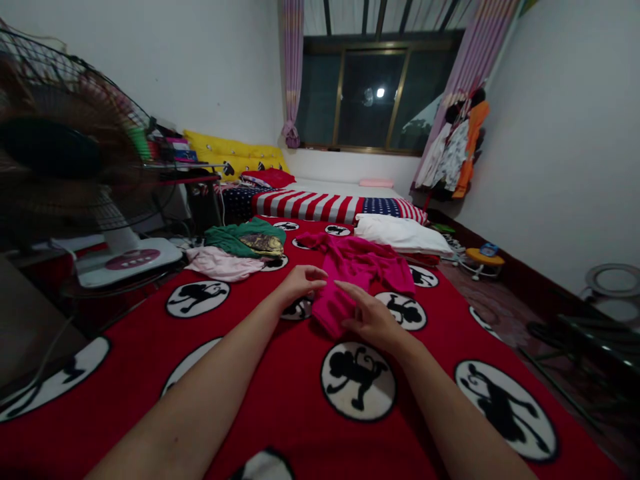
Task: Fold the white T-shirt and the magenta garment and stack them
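Observation:
A bright pink garment lies crumpled on a red blanket printed with black monkeys in white circles. My left hand rests at the garment's near left edge, its fingers curled and pinching the cloth. My right hand grips the bunched near end of the same garment from the right, with its thumb on top. Both forearms reach forward over the blanket.
A green garment and a pale pink one lie to the left. A white pillow and a striped cover sit beyond. A standing fan is close on the left. A small yellow stool stands on the floor at right.

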The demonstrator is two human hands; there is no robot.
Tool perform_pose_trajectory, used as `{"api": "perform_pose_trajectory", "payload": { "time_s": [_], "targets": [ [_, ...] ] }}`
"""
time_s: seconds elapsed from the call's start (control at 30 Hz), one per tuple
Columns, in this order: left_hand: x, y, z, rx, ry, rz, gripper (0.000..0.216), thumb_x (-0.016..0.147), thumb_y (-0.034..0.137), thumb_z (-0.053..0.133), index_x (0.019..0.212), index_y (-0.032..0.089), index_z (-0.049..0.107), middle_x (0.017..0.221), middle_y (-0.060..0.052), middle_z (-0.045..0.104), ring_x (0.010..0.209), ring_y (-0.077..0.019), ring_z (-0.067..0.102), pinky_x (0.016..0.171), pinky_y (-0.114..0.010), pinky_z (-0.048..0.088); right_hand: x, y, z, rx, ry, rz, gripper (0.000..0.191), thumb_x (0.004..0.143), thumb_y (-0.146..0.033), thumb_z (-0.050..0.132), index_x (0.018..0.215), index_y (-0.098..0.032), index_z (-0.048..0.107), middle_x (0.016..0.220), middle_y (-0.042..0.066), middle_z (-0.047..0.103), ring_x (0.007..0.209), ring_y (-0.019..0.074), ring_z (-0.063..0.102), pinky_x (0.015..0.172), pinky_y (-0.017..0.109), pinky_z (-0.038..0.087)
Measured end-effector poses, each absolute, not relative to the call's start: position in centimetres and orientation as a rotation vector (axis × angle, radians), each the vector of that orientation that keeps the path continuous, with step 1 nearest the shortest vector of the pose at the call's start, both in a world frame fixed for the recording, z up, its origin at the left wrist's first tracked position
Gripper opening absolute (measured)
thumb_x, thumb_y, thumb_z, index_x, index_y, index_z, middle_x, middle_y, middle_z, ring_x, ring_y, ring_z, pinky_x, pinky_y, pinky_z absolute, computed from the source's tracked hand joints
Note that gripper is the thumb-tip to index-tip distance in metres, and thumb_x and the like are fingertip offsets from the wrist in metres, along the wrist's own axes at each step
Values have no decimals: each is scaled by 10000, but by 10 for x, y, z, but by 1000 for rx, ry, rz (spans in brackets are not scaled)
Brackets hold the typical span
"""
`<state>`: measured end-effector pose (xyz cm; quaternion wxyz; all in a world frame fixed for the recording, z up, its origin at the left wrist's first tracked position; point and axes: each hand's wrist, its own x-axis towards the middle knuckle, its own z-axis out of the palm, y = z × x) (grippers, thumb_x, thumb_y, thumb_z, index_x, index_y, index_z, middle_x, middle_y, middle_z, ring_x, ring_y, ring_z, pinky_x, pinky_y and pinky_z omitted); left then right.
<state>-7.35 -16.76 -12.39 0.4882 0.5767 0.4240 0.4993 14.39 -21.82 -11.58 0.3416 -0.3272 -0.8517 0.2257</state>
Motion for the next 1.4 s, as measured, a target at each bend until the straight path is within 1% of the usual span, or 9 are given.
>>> {"api": "perform_pose_trajectory", "payload": {
  "time_s": [0.07,0.2,0.3,0.4,0.6,0.83,1.13,1.3,1.4],
  "targets": [
    [-68,-168,-126,1496,1001,1193,290,587,244,792,854,149,734,779,-82,725,619,-166,659,506,-213,470,145,-217,-117,-864,-2235,584,648,664,-171,700,1283,-306,566,1120,36,638,790,161,600,701,285,478],
    [-59,-165,-134,1563,1039,1130,201,602,204,766,794,149,740,773,-78,735,656,-169,661,602,-242,495,160,-208,-104,-852,-1878,700,104,752,-270,650,812,-199,695,713,-1,613,623,130,536,585,251,425],
    [-54,-162,-138,1541,1078,1139,143,629,148,712,771,142,734,713,-64,728,623,-153,654,592,-230,486,172,-205,-95,-883,-1615,686,132,764,-316,644,791,-187,654,663,-18,588,546,105,476,509,230,373],
    [-53,-162,-138,1525,1100,1145,138,650,109,662,771,134,723,668,-48,716,596,-138,646,582,-219,483,167,-209,-99,-951,-1765,699,254,777,-309,634,1004,-196,652,655,-32,581,493,93,434,469,222,338],
    [-56,-164,-136,1554,1121,1139,153,648,113,664,794,118,708,725,-50,727,658,-144,667,643,-231,507,132,-219,-123,-929,-2331,444,599,715,-241,714,1288,-274,544,1189,59,603,913,190,605,788,312,455],
    [-54,-164,-138,1648,1171,1097,179,676,150,640,835,111,713,790,-84,740,726,-181,687,702,-278,525,142,-213,-114,-938,-2124,518,17,736,-187,647,751,-184,655,760,12,583,700,140,551,651,259,431],
    [-49,-172,-131,1953,1245,1063,196,774,257,609,882,161,740,892,-55,739,846,-195,659,796,-280,482,172,-194,-99,-879,-728,870,174,614,-280,593,753,-194,534,547,-75,568,411,97,528,425,222,466],
    [-33,-191,-122,2348,1206,1074,437,770,425,664,1149,206,653,1072,-62,686,824,-175,634,741,-264,475,177,-190,-104,-890,-601,991,185,577,-253,587,722,-206,480,518,-80,591,382,118,568,360,210,463],
    [-29,-194,-119,2483,1173,988,375,721,391,720,1055,221,698,964,-47,706,821,-185,632,728,-260,465,177,-192,-101,-871,-655,991,211,566,-241,596,759,-196,521,519,-78,597,362,115,559,337,201,445]
  ]
}}
